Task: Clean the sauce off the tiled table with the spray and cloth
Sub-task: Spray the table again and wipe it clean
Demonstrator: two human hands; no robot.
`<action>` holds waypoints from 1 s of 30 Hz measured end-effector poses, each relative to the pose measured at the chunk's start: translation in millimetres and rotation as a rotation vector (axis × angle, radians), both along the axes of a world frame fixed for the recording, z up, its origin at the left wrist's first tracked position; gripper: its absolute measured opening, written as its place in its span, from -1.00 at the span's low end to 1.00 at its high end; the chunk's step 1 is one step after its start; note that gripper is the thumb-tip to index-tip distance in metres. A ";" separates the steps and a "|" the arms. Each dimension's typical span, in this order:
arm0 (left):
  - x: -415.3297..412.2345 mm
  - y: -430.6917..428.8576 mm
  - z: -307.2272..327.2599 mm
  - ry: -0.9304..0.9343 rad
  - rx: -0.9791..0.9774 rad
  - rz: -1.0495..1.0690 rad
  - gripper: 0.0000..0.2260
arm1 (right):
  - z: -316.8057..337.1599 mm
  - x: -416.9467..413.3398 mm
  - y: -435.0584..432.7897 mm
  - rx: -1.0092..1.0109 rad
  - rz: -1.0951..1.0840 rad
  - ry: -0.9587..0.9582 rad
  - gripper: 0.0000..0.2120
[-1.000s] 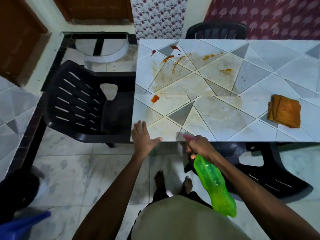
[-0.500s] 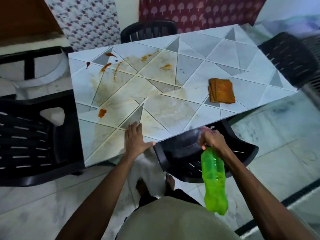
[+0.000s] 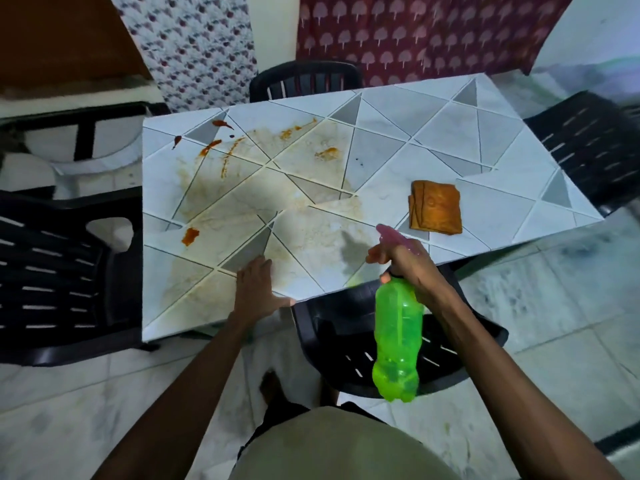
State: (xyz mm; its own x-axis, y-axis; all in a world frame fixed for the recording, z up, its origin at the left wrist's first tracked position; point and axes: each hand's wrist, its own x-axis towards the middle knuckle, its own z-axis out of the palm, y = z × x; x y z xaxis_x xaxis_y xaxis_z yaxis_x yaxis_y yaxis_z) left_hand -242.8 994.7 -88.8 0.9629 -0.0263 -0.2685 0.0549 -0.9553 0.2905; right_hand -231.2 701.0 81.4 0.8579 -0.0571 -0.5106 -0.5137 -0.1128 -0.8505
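The tiled table (image 3: 450,147) carries orange-red sauce streaks (image 3: 221,157) at its far left, a blob (image 3: 189,235) near the left edge, and pale brown smears across the middle. A folded orange cloth (image 3: 435,206) lies on the table's right part. My right hand (image 3: 405,259) grips the neck of a green spray bottle (image 3: 397,344) with a pink nozzle, held over the near edge and pointing at the table. My left hand (image 3: 258,289) rests flat on the near edge, fingers straight.
Black plastic chairs stand round the table: one at the left (image 3: 59,271), one at the back (image 3: 304,79), one at the right (image 3: 588,143) and one tucked under the near edge (image 3: 353,341). My bare feet stand on the marble floor (image 3: 554,341).
The view swung right and the table now sits more centred. My right hand has raised the spray bottle from below the edge to over the table. The left hand stays on the edge.
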 end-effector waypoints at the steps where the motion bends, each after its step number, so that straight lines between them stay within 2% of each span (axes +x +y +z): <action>1: -1.2 0.4 0.2 0.009 -0.006 0.010 0.12 | 5.6 6.4 4.9 0.000 0.045 -0.062 -0.61; 3: -3.3 2.3 -1.4 0.009 -0.028 0.015 0.17 | 18.2 14.1 18.6 0.017 0.105 -0.172 -0.62; 7: -1.0 2.0 4.3 0.016 -0.059 0.035 0.17 | 29.6 32.6 39.1 -0.019 0.149 -0.361 -0.49; 12: 21.9 -16.9 17.2 -0.014 -0.170 0.083 -0.09 | 39.8 61.0 45.1 -0.081 0.111 -0.576 -0.48; 14: 38.5 -27.4 18.7 -0.021 -0.217 0.062 -0.29 | 40.8 74.5 40.4 -0.111 0.089 -0.642 -0.42; 16: 58.7 -40.9 20.4 -0.022 -0.252 0.024 -0.43 | 41.3 89.4 31.7 -0.137 0.049 -0.687 -0.39; 24: 135.3 -123.8 30.9 -0.041 -0.238 -0.245 -0.42 | 48.0 132.1 -47.5 -0.138 -0.172 -0.757 -0.38; 27: 153.6 -156.7 30.2 -0.089 -0.215 -0.327 -0.47 | 47.0 150.7 -96.0 -0.107 -0.297 -0.751 -0.49; 30: 168.8 -188.8 25.3 -0.144 -0.232 -0.364 -0.53 | 45.0 163.0 -144.7 -0.133 -0.363 -0.757 -0.52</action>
State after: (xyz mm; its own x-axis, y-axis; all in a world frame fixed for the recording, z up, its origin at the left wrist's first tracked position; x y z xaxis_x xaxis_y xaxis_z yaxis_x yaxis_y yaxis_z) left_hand -74.0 805.9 -63.5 0.9068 -0.4140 -0.0801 -0.3292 -0.8138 0.4789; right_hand -68.2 556.3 126.4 0.8824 -0.4134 0.2245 0.1650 -0.1749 -0.9707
